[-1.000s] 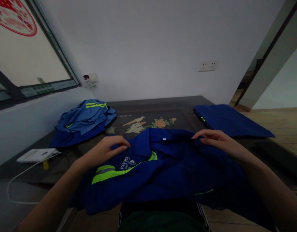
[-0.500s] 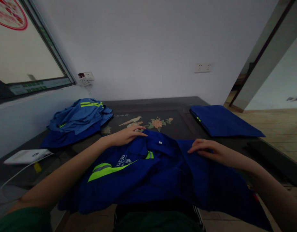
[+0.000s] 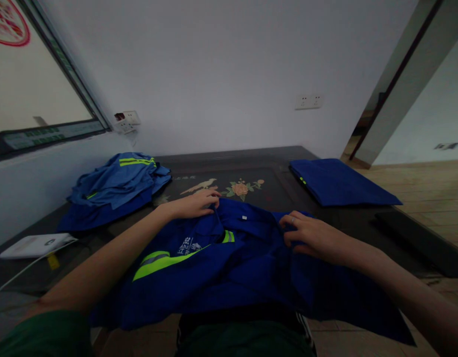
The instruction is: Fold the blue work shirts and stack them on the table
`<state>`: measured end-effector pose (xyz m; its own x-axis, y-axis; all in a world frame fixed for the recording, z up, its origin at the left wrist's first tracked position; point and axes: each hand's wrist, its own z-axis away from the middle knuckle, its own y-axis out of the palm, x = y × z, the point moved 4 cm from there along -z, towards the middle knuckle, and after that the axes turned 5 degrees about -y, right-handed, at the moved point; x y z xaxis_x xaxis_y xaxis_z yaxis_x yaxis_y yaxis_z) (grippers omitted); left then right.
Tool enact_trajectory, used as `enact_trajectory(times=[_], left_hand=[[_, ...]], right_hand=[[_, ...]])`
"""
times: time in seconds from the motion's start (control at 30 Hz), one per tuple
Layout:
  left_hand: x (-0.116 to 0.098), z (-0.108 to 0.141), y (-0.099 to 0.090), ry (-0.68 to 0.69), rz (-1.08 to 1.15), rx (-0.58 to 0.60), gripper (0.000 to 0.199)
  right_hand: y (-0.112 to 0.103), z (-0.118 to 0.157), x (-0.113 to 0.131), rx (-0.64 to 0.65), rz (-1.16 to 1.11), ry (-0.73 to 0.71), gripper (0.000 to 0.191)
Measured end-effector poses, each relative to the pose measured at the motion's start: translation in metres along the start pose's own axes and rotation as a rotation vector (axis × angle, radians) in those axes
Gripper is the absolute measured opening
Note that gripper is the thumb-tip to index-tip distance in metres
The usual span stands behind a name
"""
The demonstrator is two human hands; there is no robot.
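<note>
A dark blue work jacket (image 3: pixel 251 267) with yellow-green reflective strips and white printing lies spread over the table's near side, its lower part hanging past the edge. Its collar, with a small white label inside, is at the top middle. My left hand (image 3: pixel 199 203) pinches the collar's left side between thumb and fingers. On the right, my right hand (image 3: pixel 310 233) has its fingers curled onto the jacket's cloth beside the collar, gripping it; the fingertips are partly hidden in the folds.
The dark table (image 3: pixel 229 161) bears a bird-and-flower picture. A heap of blue clothes (image 3: pixel 120 181) sits at left, with a white device (image 3: pixel 35 245) and its cable before it. A folded blue garment (image 3: pixel 340 183) and a long black object (image 3: pixel 418 243) lie at right.
My left hand's fingers have closed on the collar from a flatter, stretched pose. My right hand has shifted slightly left toward the collar, its fingers now bunching the cloth.
</note>
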<state>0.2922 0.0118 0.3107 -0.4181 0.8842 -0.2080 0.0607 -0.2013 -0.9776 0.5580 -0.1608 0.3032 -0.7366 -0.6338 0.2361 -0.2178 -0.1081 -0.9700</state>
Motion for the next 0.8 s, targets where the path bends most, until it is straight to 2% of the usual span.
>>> enact_trajectory(times=[0.07, 0.13, 0.2, 0.3, 0.43, 0.57, 0.73, 0.8], left_hand=[[0.006, 0.002, -0.008, -0.071, 0.057, -0.022, 0.019], [0.013, 0.005, -0.024, -0.174, 0.116, -0.086, 0.022], [0.015, 0.011, -0.048, -0.264, 0.165, -0.205, 0.024], [0.005, 0.020, -0.092, -0.322, 0.214, -0.386, 0.025], [-0.031, 0.030, -0.150, -0.300, 0.249, -0.540, 0.023], [-0.078, 0.043, -0.201, -0.253, 0.215, -0.730, 0.026], [-0.145, 0.065, -0.249, -0.087, -0.006, -0.982, 0.033], [-0.170, 0.076, -0.264, -0.017, -0.116, -1.043, 0.040]], right_hand=[[-0.013, 0.002, 0.001, -0.059, -0.120, -0.066, 0.011], [-0.033, 0.005, 0.005, -0.132, -0.251, -0.110, 0.015], [-0.057, 0.009, 0.011, -0.234, -0.316, -0.139, 0.017], [-0.094, 0.011, 0.025, -0.404, -0.262, -0.192, 0.014], [-0.139, 0.006, 0.042, -0.625, 0.034, -0.238, 0.005], [-0.175, 0.000, 0.059, -0.739, 0.271, -0.226, 0.006], [-0.217, 0.008, 0.093, -0.882, 0.386, -0.218, 0.011], [-0.235, 0.012, 0.105, -0.922, 0.395, -0.189, 0.013]])
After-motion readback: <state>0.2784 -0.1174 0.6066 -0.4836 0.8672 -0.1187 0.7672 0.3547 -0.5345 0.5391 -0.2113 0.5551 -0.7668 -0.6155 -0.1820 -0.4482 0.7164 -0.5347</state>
